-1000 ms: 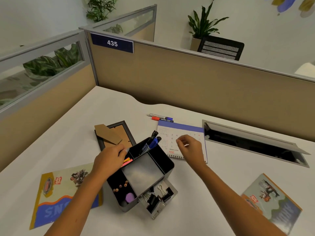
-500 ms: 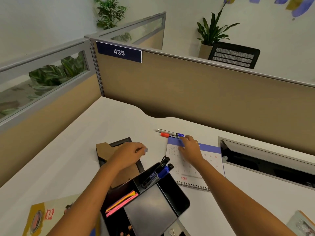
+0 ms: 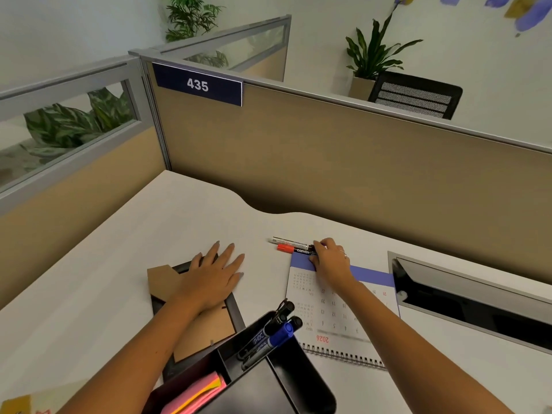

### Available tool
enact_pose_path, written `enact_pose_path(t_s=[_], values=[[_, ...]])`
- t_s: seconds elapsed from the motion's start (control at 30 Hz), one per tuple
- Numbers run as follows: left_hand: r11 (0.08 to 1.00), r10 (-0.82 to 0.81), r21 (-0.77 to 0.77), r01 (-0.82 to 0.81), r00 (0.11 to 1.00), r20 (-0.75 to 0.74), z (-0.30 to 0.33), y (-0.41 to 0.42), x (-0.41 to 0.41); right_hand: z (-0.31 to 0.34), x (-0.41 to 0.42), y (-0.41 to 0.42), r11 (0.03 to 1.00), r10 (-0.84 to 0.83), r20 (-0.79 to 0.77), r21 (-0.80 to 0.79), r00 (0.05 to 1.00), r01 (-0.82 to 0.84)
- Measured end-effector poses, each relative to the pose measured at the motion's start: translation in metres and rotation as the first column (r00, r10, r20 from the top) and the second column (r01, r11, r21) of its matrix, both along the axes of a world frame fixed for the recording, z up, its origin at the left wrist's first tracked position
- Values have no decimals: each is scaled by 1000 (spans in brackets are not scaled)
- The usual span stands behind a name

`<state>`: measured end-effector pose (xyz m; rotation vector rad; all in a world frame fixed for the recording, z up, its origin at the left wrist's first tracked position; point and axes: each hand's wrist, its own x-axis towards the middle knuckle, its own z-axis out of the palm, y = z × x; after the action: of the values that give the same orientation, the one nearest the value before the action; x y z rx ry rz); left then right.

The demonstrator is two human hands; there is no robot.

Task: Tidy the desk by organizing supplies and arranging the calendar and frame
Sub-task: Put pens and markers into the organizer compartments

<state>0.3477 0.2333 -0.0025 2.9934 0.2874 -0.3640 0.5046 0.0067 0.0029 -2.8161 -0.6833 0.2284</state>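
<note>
My left hand (image 3: 215, 275) lies flat, fingers spread, on the back of a black picture frame (image 3: 206, 330) that rests face down with its cardboard stand (image 3: 162, 279) folded out. My right hand (image 3: 330, 259) reaches past the top of a spiral desk calendar (image 3: 334, 315) lying flat, and its fingers curl round the near ends of two markers, one red-capped (image 3: 288, 248) and one silver (image 3: 288, 242). A black desk organizer (image 3: 268, 380) sits at the front with two markers (image 3: 273, 333) upright and pink and yellow sticky notes (image 3: 197, 394).
A tan cubicle partition (image 3: 328, 162) with a "435" sign (image 3: 197, 84) walls the desk's far side. An open cable tray (image 3: 472, 303) is recessed at the right. A colourful booklet corner (image 3: 18, 406) shows at the bottom left.
My left hand opened and settled flat on the frame. My right hand moved further over the calendar's top edge and closed on the two markers. The view tilted up and closer.
</note>
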Motion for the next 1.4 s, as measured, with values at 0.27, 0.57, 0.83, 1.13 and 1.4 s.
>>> enact_pose_path(t_s=[0.27, 0.57, 0.83, 1.13, 1.4], values=[[999, -21, 26, 20, 999, 27, -5, 2, -1, 11, 21, 7, 1000, -24, -124, -18, 992, 22], [1000, 10, 14, -9, 999, -42, 8, -5, 0, 19, 7, -1, 1000, -4, -39, -23, 999, 3], [777, 348, -597, -197, 926, 147, 55, -32, -3, 70, -54, -16, 830, -90, -248, 516, 964, 210], [175, 567, -982, 69, 809, 158, 147, -87, -47, 129, -137, -34, 727, 77, -322, 666, 944, 168], [229, 626, -968, 101, 746, 225, 164, -98, -108, 141, -193, -56, 705, 87, -284, 694, 955, 143]])
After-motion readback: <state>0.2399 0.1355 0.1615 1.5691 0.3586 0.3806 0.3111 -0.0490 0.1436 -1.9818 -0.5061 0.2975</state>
